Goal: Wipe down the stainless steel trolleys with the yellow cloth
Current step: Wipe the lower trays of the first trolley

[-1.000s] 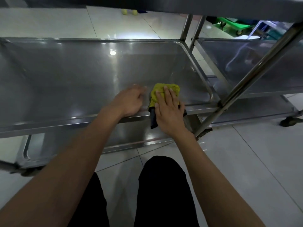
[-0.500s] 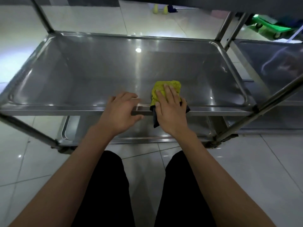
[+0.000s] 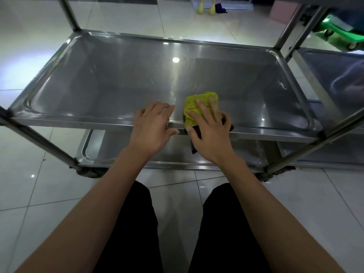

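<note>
yellow cloth (image 3: 199, 108) lies bunched on the near part of the middle shelf (image 3: 122, 83) of the stainless steel trolley (image 3: 256, 133), draped over the front rim with a dark part hanging below the edge. right hand (image 3: 208, 131) presses flat on top of it, fingers fairly straight and spread across the cloth, thumb low against the dark hanging part. left hand (image 3: 152, 127) rests on the front rim just beside the cloth, fingers loosely bent over the edge and thumb along the lip, seemingly steadying the frame, holding nothing else.

judging by where the cloth sits, the wiping is at the front edge of this shelf. whether the wide stretch behind and to the left has been wiped cannot be told; the steel reflects evenly everywhere. lower shelf (image 3: 137, 146) beneath, the posts, and a second trolley (image 3: 334, 75) just beside on the right look likely to remain, so much work seems left.
</note>
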`<state>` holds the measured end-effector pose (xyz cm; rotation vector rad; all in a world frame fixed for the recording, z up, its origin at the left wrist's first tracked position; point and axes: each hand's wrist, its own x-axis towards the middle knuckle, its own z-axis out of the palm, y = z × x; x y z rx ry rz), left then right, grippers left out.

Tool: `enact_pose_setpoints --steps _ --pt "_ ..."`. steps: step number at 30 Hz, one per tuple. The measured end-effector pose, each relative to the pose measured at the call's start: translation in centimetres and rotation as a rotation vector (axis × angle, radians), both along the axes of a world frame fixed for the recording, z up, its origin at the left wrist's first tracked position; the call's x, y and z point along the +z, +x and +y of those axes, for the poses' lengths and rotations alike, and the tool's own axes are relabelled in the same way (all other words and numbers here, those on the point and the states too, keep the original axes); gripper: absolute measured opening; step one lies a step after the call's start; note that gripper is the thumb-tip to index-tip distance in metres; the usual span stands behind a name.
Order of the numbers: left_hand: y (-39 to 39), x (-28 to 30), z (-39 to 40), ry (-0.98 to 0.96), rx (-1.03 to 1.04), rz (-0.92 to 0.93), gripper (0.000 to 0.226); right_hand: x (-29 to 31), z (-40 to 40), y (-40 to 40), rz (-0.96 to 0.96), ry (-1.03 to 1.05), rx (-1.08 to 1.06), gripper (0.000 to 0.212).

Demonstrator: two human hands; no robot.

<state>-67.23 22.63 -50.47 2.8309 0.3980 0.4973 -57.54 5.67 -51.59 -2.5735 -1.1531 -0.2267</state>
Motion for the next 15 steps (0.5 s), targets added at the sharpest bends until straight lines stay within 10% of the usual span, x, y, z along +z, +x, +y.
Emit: enact_pose_setpoints --steps 15 --pt "-4.5 -0.8 0.8 0.001 0.0 -0.089 0.051 0.5 0.5 -5.3 0.033 0.1 0.058 0.04"
